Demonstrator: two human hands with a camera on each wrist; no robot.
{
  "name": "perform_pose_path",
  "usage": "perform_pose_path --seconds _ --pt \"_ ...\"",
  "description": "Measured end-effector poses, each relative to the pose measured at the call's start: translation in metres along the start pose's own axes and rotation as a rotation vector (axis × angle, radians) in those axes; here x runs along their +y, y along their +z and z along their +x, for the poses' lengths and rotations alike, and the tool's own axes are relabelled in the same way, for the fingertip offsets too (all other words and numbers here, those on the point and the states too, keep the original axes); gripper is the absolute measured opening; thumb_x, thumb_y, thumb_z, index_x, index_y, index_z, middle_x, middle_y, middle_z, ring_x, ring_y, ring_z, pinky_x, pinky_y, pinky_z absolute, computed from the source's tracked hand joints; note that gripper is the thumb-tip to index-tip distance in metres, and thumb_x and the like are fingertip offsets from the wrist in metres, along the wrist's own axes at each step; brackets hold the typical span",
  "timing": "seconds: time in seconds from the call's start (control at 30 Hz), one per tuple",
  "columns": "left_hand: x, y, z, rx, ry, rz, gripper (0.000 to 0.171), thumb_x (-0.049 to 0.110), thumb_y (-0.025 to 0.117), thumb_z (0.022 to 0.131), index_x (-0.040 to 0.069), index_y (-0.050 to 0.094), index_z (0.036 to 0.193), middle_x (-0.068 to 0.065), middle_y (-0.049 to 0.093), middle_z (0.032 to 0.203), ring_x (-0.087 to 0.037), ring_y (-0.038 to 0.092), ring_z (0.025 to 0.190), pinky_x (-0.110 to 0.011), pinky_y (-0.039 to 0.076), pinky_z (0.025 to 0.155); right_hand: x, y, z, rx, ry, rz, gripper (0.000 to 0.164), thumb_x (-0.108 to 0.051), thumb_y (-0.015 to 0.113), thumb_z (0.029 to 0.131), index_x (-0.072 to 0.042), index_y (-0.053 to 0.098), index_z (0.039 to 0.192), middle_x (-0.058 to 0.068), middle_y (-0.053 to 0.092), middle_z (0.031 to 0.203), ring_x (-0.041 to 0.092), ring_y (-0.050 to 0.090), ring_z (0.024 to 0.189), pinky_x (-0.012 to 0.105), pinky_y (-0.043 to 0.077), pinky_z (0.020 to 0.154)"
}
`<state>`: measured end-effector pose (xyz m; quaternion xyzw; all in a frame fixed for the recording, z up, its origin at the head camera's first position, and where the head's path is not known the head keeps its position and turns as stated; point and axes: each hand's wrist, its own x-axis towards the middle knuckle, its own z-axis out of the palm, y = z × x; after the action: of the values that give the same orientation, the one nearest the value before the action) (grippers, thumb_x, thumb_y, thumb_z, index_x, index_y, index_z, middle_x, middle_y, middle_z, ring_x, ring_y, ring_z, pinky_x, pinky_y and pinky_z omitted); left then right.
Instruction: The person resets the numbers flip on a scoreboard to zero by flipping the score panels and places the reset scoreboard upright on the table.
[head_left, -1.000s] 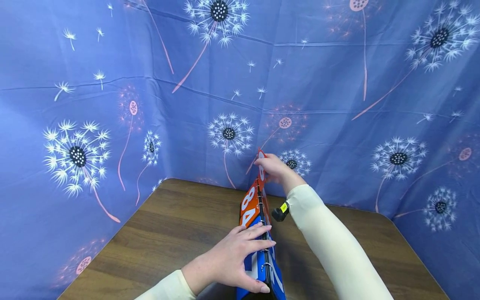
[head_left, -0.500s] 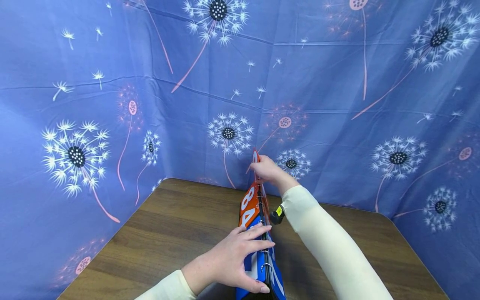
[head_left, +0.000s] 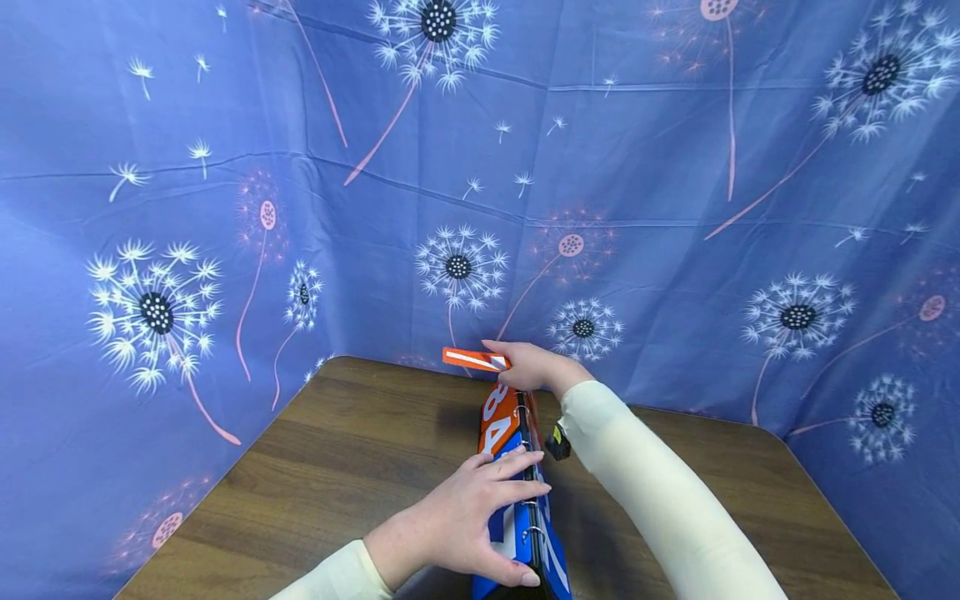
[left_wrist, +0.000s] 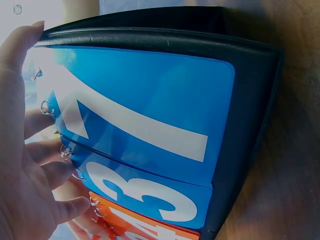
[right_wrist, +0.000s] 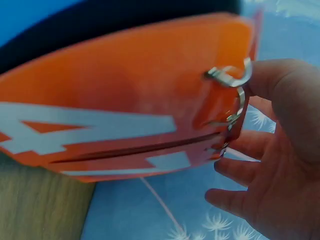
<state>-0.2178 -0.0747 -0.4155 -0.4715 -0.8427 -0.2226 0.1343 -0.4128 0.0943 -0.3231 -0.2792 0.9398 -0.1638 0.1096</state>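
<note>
Blue cloth printed with dandelions [head_left: 375, 208] hangs beyond a black, tent-shaped flip scoreboard [left_wrist: 252, 100] standing on a brown wood-grain table [head_left: 360, 450]. Over the scoreboard's near end the left hand [head_left: 468, 512] rests, fingers spread; at its far end the right hand [head_left: 531, 367] holds a glossy, orange-and-white card [head_left: 467, 358]. That card looks light, springy and slick, probably best pinched by its free edge, away from the scoreboard's silver metal rings [right_wrist: 226, 78].

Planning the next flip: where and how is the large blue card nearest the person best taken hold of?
Probably pinch the blue card by its free lower edge, coming from the person's left. Metal rings hinge its upper edge, where the left hand rests; the opposite edge lies unringed over the black backing.
</note>
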Motion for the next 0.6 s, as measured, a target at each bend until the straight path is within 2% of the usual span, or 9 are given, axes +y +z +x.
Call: perform_pose_path --seconds 0.07,0.17,0.27,0.37,0.43,0.6 --pt "-0.0003 0.0007 0.0002 0.003 0.004 0.006 0.086 0.076 0.067 0.083 0.028 0.06 0.154 0.004 0.037 0.173 -0.026 0.038 0.16 -0.066 0.037 0.115 0.0027 0.001 0.0003 0.006 -0.009 -0.049 0.069 -0.014 0.064 0.098 -0.019 0.048 0.165 0.016 0.051 0.163 0.031 0.066 0.109 0.041 0.053 0.091" --pt "-0.0012 0.001 0.0005 -0.005 0.001 -0.001 0.085 0.076 0.066 0.084 0.029 0.06 0.155 0.005 0.036 0.173 -0.026 0.037 0.161 -0.067 0.036 0.115 0.0063 0.0024 0.0016 0.026 -0.027 -0.099 0.051 -0.017 0.069 0.097 -0.01 0.067 0.148 0.016 0.066 0.144 0.033 0.065 0.117 0.045 0.052 0.099" --pt "-0.0022 0.0005 0.0006 -0.016 -0.006 -0.018 0.085 0.076 0.065 0.084 0.03 0.059 0.155 0.006 0.034 0.174 -0.026 0.036 0.161 -0.067 0.035 0.116 0.0091 0.0045 0.0042 0.053 -0.037 -0.139 0.032 -0.019 0.074 0.094 -0.005 0.08 0.122 0.011 0.076 0.118 0.028 0.068 0.107 0.044 0.054 0.097" --pt "-0.0031 0.0004 0.0002 -0.024 -0.015 -0.038 0.085 0.077 0.064 0.085 0.031 0.058 0.156 0.007 0.033 0.174 -0.025 0.034 0.162 -0.067 0.035 0.116 0.0102 0.0065 0.0063 0.066 -0.037 -0.174 0.018 -0.021 0.078 0.089 -0.008 0.081 0.102 0.004 0.076 0.1 0.02 0.067 0.092 0.039 0.056 0.089" --pt "-0.0037 0.0008 0.0 -0.027 -0.018 -0.046 0.085 0.077 0.064 0.085 0.031 0.058 0.156 0.008 0.032 0.175 -0.024 0.034 0.162 -0.067 0.035 0.116 0.0098 0.0073 0.0067 0.067 -0.036 -0.195 0.013 -0.021 0.08 0.087 -0.009 0.08 0.093 0.001 0.074 0.091 0.018 0.066 0.085 0.038 0.056 0.084" --pt "-0.0043 0.0018 0.0002 -0.024 -0.017 -0.04 0.085 0.077 0.064 0.085 0.031 0.058 0.156 0.008 0.033 0.175 -0.024 0.034 0.162 -0.065 0.035 0.116 0.0077 0.0084 0.007 0.049 -0.005 -0.206 0.015 -0.024 0.08 0.085 -0.011 0.078 0.091 0.0 0.072 0.087 0.018 0.066 0.081 0.037 0.057 0.081"
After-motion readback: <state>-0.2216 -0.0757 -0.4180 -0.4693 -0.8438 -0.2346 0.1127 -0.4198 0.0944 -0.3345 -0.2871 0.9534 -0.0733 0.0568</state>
